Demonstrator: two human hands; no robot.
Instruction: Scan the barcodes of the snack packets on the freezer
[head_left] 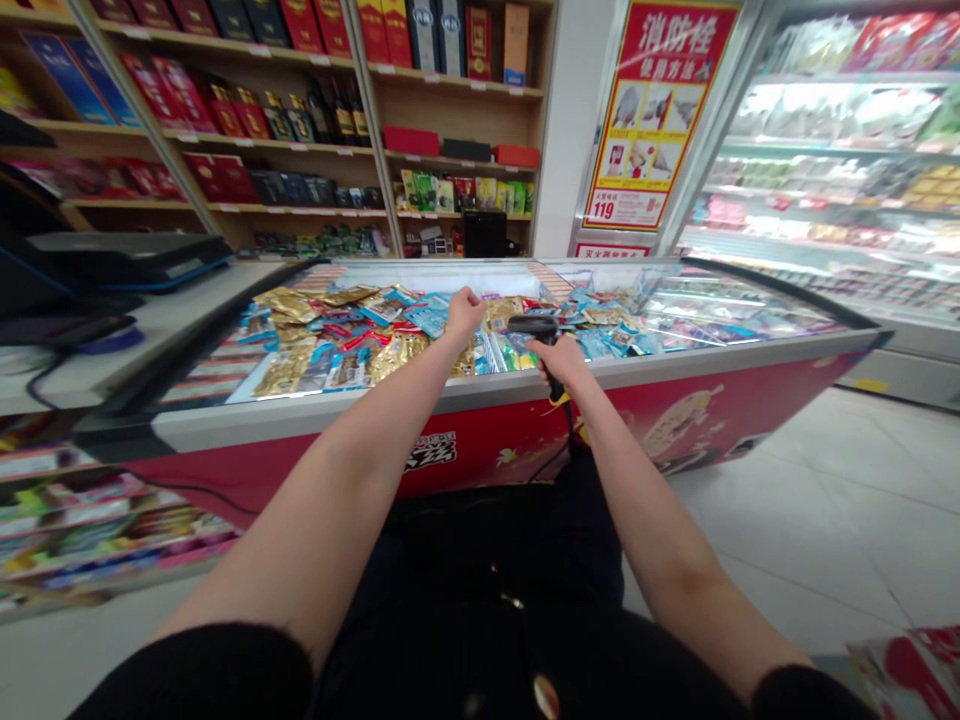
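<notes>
My left hand (465,312) hangs in a curled fist over a heap of small foil snack packets (337,345) in gold, blue and red. The fingers hide whether a packet is inside it. My right hand (564,364) grips the handle of a black corded handheld barcode scanner (534,327), whose head points away from me over the packets. The scanner's cable drops over the front of the chest freezer (315,425), whose long rim and sliding glass lid surround the heap.
Shelves of boxed goods and bottles (300,130) stand behind the freezer. A lit refrigerated display (832,150) stands to the right, beside a red safety poster (652,115). A counter with dark equipment (112,265) runs along the left. Tiled floor (810,520) lies to the right.
</notes>
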